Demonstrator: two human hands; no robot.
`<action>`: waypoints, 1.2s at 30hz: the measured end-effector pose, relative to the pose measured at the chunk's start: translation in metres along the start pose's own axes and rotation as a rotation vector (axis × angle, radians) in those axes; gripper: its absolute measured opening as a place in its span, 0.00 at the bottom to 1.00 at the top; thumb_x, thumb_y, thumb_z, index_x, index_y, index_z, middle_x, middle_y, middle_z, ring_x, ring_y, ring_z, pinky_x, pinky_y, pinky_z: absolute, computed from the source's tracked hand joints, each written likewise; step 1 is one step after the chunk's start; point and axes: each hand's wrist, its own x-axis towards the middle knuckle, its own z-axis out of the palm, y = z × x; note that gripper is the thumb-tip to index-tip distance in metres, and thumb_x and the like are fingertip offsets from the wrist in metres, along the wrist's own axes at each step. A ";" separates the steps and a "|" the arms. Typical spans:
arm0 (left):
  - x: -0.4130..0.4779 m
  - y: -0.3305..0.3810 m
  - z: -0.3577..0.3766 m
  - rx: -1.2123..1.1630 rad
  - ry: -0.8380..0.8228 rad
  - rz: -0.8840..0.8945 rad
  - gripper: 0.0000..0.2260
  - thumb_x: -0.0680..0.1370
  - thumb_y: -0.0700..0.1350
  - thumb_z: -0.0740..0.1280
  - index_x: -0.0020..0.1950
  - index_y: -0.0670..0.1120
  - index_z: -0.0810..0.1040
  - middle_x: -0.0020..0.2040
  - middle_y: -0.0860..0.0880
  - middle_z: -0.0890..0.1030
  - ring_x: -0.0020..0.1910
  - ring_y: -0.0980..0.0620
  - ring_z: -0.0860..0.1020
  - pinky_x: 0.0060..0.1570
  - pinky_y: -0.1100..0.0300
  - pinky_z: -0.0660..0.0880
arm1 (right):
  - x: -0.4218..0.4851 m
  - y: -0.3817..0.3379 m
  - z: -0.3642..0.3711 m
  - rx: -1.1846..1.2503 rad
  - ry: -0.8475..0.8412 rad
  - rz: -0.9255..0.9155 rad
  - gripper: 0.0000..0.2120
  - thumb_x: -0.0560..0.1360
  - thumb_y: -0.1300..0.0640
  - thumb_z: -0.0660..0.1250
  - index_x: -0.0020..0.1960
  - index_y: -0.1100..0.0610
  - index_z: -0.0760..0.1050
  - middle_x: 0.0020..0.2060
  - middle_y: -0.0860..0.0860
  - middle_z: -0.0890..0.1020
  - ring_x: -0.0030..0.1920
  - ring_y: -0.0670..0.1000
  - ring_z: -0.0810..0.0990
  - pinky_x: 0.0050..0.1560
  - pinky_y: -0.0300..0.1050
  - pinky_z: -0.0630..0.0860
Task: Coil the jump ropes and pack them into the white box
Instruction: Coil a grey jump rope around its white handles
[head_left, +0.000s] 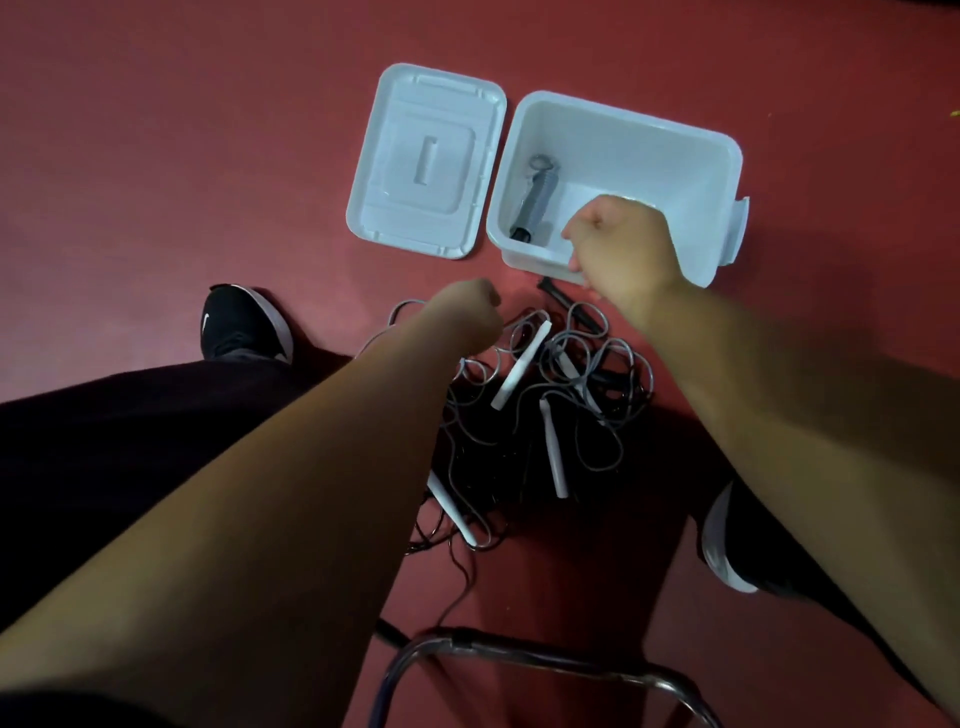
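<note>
The white box stands open on the red floor, with one coiled grey-and-black jump rope in its left end. Below it lies a tangled pile of jump ropes, grey and black cords with white handles. My right hand hovers over the box's near rim with its fingers curled under. A black handle pokes out just below it. My left hand is at the pile's upper left edge, fingers also curled. Both palms face away, so whatever they may hold is hidden.
The box's white lid lies upside down to the left of the box. My black shoes flank the pile, the right one partly under my arm. A metal chair frame curves along the bottom.
</note>
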 end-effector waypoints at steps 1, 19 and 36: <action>0.000 -0.001 0.009 -0.002 -0.014 0.007 0.23 0.81 0.40 0.63 0.76 0.44 0.73 0.70 0.41 0.79 0.67 0.39 0.77 0.66 0.49 0.75 | -0.010 0.006 0.002 -0.009 -0.026 -0.004 0.11 0.77 0.56 0.62 0.43 0.52 0.83 0.33 0.50 0.86 0.27 0.50 0.81 0.31 0.45 0.79; 0.012 0.014 0.037 0.077 -0.105 0.044 0.13 0.85 0.43 0.62 0.66 0.40 0.80 0.64 0.40 0.82 0.60 0.41 0.80 0.56 0.55 0.75 | -0.019 0.092 0.072 -0.028 -0.325 0.314 0.05 0.81 0.54 0.71 0.54 0.52 0.85 0.37 0.51 0.82 0.34 0.51 0.77 0.35 0.43 0.72; -0.071 0.003 -0.020 -0.418 -0.154 0.183 0.03 0.84 0.38 0.67 0.51 0.39 0.77 0.38 0.42 0.82 0.34 0.48 0.81 0.31 0.61 0.75 | -0.063 0.010 -0.011 0.242 -0.053 0.142 0.03 0.82 0.53 0.67 0.52 0.47 0.74 0.43 0.53 0.85 0.37 0.52 0.86 0.42 0.50 0.84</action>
